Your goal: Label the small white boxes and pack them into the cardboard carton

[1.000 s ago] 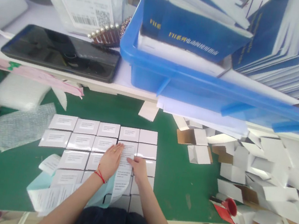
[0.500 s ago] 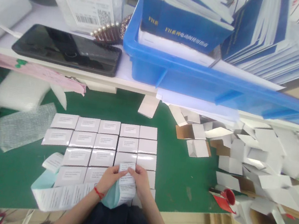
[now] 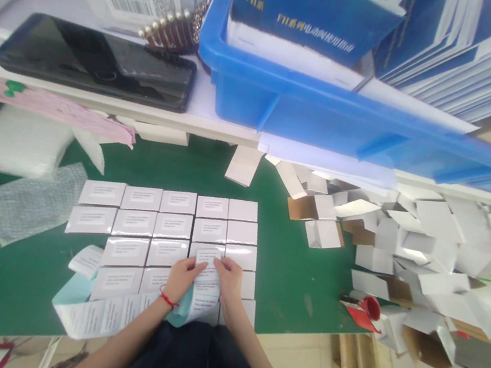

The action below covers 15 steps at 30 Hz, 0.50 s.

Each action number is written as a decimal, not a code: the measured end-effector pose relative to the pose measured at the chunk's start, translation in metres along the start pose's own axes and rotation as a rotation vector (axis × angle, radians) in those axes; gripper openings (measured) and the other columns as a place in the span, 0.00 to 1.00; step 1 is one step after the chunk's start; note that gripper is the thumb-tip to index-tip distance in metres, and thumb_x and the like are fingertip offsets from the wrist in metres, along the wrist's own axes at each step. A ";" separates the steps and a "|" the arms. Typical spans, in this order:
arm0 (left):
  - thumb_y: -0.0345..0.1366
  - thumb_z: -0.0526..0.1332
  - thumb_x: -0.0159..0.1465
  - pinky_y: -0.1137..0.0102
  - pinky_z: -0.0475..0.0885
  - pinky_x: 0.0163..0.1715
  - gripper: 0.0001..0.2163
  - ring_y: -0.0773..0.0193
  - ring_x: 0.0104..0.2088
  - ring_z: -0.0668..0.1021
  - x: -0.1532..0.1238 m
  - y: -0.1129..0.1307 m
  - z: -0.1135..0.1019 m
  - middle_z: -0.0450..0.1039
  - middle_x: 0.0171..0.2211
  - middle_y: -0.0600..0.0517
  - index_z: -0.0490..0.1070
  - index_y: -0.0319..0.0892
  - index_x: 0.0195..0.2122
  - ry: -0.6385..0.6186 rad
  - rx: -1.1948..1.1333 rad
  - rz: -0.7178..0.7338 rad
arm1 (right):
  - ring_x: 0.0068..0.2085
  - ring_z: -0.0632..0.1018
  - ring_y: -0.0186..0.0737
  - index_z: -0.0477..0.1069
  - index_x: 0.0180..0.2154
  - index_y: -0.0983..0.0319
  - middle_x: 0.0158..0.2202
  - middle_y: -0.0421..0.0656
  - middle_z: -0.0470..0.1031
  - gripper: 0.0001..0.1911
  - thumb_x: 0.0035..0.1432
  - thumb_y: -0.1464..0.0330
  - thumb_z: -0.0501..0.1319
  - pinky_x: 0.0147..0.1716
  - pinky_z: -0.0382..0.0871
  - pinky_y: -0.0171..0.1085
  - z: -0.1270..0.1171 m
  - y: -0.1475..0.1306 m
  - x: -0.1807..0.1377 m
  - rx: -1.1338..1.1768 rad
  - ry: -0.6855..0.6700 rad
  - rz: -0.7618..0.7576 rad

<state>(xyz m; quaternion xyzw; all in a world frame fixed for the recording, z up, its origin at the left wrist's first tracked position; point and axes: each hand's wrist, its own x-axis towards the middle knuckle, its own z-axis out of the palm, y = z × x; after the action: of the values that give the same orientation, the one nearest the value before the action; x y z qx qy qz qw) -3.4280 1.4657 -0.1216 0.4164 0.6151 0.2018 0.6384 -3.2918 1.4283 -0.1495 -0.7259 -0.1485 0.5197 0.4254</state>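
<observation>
Several small white boxes [image 3: 173, 225] lie in tight rows on the green mat [image 3: 291, 277], most with a printed label on top. Over the near part of the fourth column, my left hand [image 3: 182, 276] and my right hand [image 3: 230, 275] pinch a strip of white labels [image 3: 207, 277] on pale green backing. The strip bends down and runs left along the mat's near edge [image 3: 99, 316]. A red string circles my left wrist. Both hands' fingers are closed on the strip's top end, just above a box.
A loose heap of folded white cartons [image 3: 423, 260] fills the right side. A red object [image 3: 363, 309] lies by it. Bubble wrap [image 3: 30, 204] sits at the left. On the shelf above are a black phone [image 3: 93, 60] and a blue bin [image 3: 329, 116] of booklets.
A second ago my left hand lay flat on a box in the second row. Both hands drew back toward me and now hold the strip's end over the third row.
</observation>
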 end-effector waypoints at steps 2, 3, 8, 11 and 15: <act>0.50 0.65 0.52 0.67 0.70 0.31 0.15 0.59 0.27 0.76 -0.001 0.002 -0.001 0.73 0.22 0.54 0.71 0.43 0.24 0.078 0.097 0.053 | 0.26 0.74 0.40 0.76 0.26 0.63 0.24 0.43 0.78 0.16 0.46 0.55 0.65 0.26 0.66 0.35 0.001 0.003 0.002 -0.071 0.033 -0.024; 0.49 0.64 0.53 0.67 0.69 0.29 0.14 0.60 0.26 0.74 -0.003 0.003 -0.002 0.71 0.21 0.55 0.69 0.43 0.24 0.133 0.170 0.100 | 0.26 0.74 0.40 0.76 0.25 0.63 0.24 0.43 0.77 0.17 0.47 0.55 0.64 0.25 0.65 0.35 0.001 0.003 0.003 -0.102 0.048 -0.031; 0.42 0.60 0.61 0.64 0.72 0.33 0.08 0.59 0.30 0.73 -0.009 0.006 -0.005 0.69 0.28 0.53 0.65 0.44 0.30 0.305 0.532 0.468 | 0.24 0.72 0.38 0.75 0.23 0.63 0.21 0.43 0.76 0.18 0.50 0.55 0.63 0.23 0.62 0.34 0.004 0.001 0.002 -0.210 0.101 -0.046; 0.36 0.57 0.66 0.59 0.74 0.45 0.06 0.56 0.42 0.77 -0.008 0.000 -0.003 0.75 0.39 0.47 0.71 0.41 0.40 0.191 0.637 0.704 | 0.25 0.72 0.39 0.76 0.23 0.64 0.22 0.44 0.78 0.18 0.51 0.55 0.62 0.25 0.63 0.34 0.005 -0.004 -0.001 -0.273 0.113 -0.078; 0.30 0.53 0.68 0.56 0.73 0.55 0.13 0.56 0.53 0.76 -0.003 -0.008 -0.003 0.77 0.50 0.45 0.73 0.41 0.50 0.010 0.732 0.881 | 0.26 0.74 0.41 0.76 0.23 0.64 0.24 0.45 0.79 0.18 0.53 0.56 0.61 0.28 0.64 0.35 0.006 -0.011 -0.003 -0.316 0.126 -0.105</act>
<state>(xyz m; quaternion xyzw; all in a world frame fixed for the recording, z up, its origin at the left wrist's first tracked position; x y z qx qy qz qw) -3.4333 1.4596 -0.1260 0.8265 0.4163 0.2246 0.3051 -3.2961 1.4357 -0.1401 -0.8060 -0.2389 0.4205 0.3412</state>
